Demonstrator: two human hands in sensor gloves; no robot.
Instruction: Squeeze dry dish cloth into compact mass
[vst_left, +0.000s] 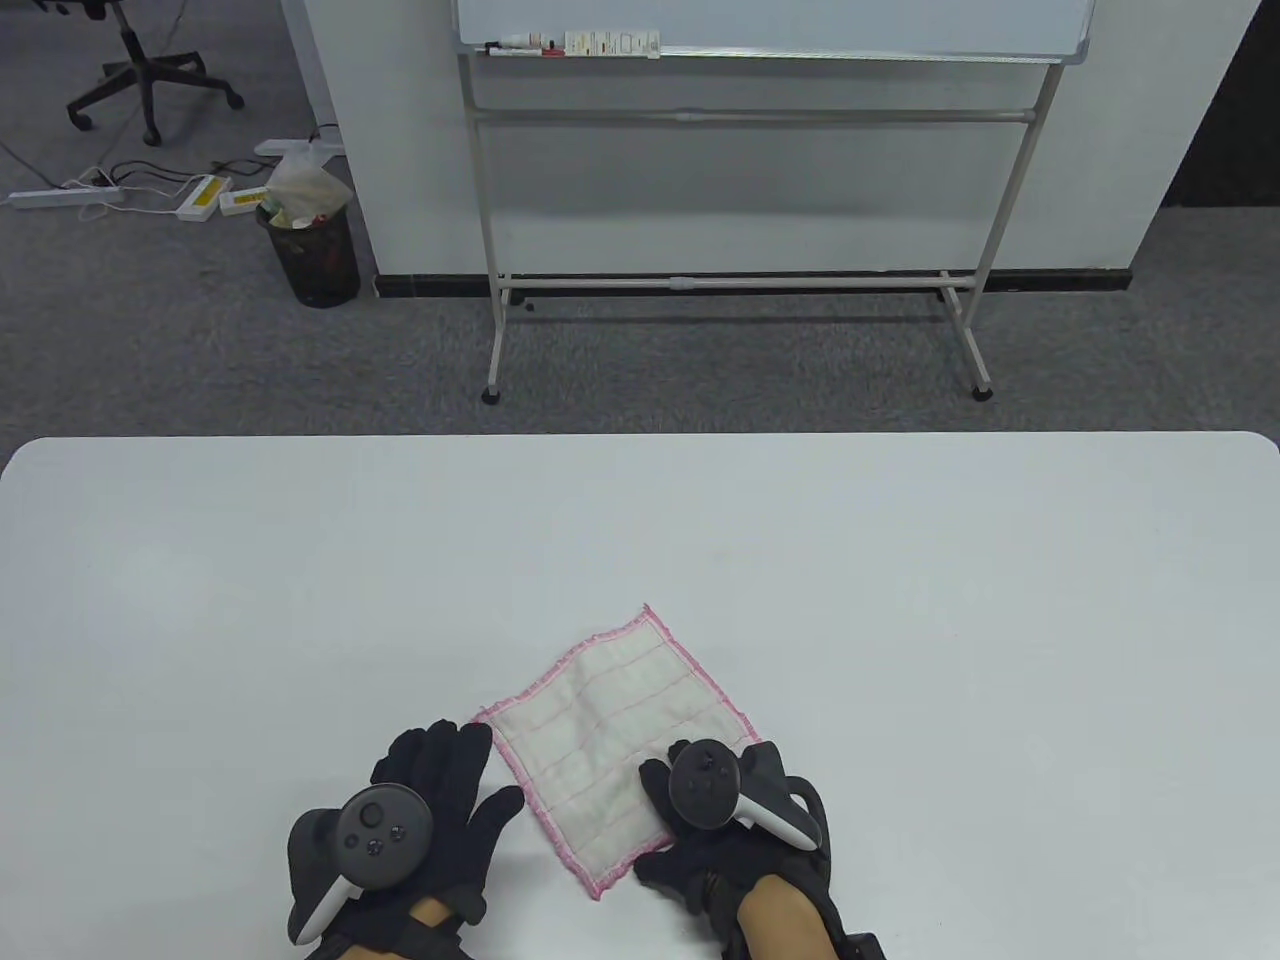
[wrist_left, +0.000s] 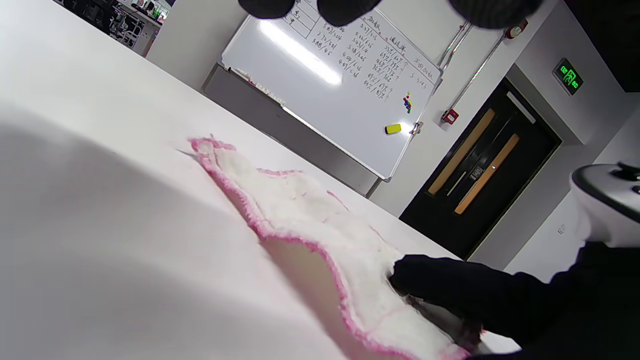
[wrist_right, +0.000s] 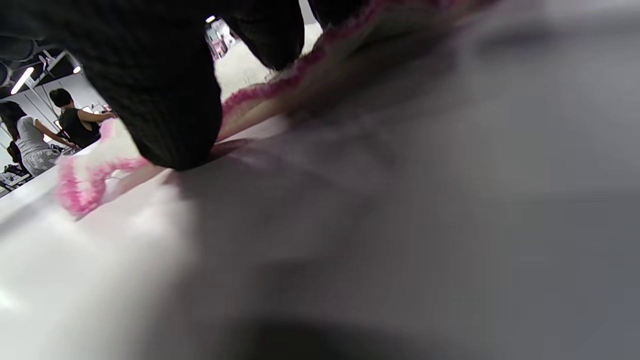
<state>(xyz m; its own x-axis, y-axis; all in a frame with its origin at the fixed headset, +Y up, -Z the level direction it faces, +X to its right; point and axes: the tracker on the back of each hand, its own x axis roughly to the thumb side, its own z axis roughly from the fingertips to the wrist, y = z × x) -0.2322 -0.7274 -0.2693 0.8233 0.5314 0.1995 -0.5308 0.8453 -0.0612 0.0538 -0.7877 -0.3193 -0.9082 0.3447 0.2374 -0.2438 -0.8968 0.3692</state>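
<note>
A white dish cloth (vst_left: 610, 735) with a pink hem lies spread flat on the white table (vst_left: 900, 600), near its front edge. My right hand (vst_left: 700, 830) rests on the cloth's near right corner, fingers on the fabric; the left wrist view shows a black finger (wrist_left: 450, 287) pressing the cloth (wrist_left: 310, 225). In the right wrist view my fingers (wrist_right: 170, 115) sit on the pink edge (wrist_right: 260, 92). My left hand (vst_left: 440, 800) lies flat and open on the table just left of the cloth, fingertips close to its left corner, holding nothing.
The table's far edge (vst_left: 640, 436) lies well beyond the cloth. Behind the table stand a whiteboard on a metal frame (vst_left: 740, 200), a black waste bin (vst_left: 312, 250) and an office chair (vst_left: 140, 70) on grey carpet.
</note>
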